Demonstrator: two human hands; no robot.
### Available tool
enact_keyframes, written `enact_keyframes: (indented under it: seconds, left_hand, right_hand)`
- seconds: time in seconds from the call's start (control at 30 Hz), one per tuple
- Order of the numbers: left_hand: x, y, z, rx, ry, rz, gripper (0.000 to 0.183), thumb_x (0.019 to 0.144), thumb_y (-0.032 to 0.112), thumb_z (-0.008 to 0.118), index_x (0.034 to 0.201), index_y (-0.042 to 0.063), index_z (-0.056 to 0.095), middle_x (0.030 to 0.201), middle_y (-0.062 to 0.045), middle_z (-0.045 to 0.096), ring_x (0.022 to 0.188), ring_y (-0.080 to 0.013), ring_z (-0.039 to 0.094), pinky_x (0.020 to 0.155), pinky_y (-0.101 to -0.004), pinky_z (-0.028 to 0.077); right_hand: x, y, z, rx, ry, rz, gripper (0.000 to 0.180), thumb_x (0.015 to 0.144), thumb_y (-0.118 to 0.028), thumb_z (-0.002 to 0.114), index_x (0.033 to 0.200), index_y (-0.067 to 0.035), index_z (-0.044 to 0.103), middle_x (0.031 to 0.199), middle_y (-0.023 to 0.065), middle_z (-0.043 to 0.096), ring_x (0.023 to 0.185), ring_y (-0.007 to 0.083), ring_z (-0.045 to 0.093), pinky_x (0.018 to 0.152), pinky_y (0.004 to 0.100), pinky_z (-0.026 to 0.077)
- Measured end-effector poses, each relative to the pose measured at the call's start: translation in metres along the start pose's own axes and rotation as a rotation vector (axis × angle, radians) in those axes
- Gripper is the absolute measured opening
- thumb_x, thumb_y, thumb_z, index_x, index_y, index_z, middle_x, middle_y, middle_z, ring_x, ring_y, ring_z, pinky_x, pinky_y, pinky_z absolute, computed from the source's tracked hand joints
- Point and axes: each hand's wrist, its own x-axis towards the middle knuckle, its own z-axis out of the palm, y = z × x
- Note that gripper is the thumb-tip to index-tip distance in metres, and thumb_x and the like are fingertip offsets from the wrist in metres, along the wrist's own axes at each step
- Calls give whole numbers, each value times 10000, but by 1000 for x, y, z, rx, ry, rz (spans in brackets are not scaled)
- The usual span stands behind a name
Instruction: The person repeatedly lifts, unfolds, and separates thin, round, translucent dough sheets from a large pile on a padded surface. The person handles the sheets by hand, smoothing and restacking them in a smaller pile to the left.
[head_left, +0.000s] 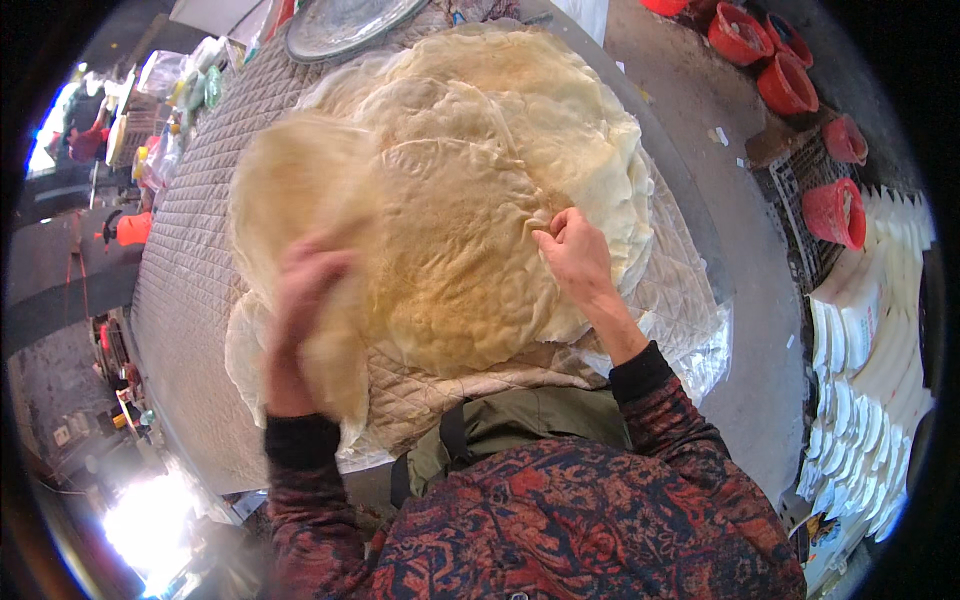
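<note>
Large, thin, pale-yellow flatbreads lie in a broad overlapping pile (570, 97) before me. My right hand (577, 251) pinches the wrinkled right edge of the top flatbread (450, 247) between thumb and fingers. At the left, my left hand (315, 274) is blurred by motion. It is over another thin flatbread (292, 172), which is blurred too and overlaps the pile's left side. Whether the left fingers grip that sheet is not clear. Below it, the pale edge of one more sheet (244, 349) shows on the quilted cloth (202, 217).
A round, clear-looking lid or tray (349, 26) sits at the table's far end. Red buckets (787, 84) stand on the floor to the right, with stacked white sacks (862, 360) nearer me. Plastic bags and an orange spray bottle (133, 229) are beyond the left edge.
</note>
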Motion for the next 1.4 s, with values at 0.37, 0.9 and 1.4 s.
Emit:
enact_keyframes:
  seconds: [0.37,0.9,1.4]
  left_hand:
    - [-11,-69,188,275,-14,90,439,857,41,502,1284,107,577,851,-267,621,799,-426,640,704,-435,507]
    - [-29,-71,162,180,-237,148,432,902,179,592,1310,41,561,1156,-175,606,999,-248,615,803,-336,502]
    - [-13,-48,90,-703,50,-299,309,883,49,552,1187,24,605,1045,-69,669,851,-136,640,763,-274,525]
  right_hand:
    - [5,-7,6,44,18,-16,181,820,-209,674,840,-36,625,811,144,685,758,347,662,673,423,507]
    - [-1,-12,19,852,-209,-81,253,951,-116,556,1162,24,570,877,34,639,718,106,582,625,242,474]
    - [-47,-38,21,1013,-327,-369,173,863,37,518,971,12,651,954,70,636,864,152,611,799,273,488]
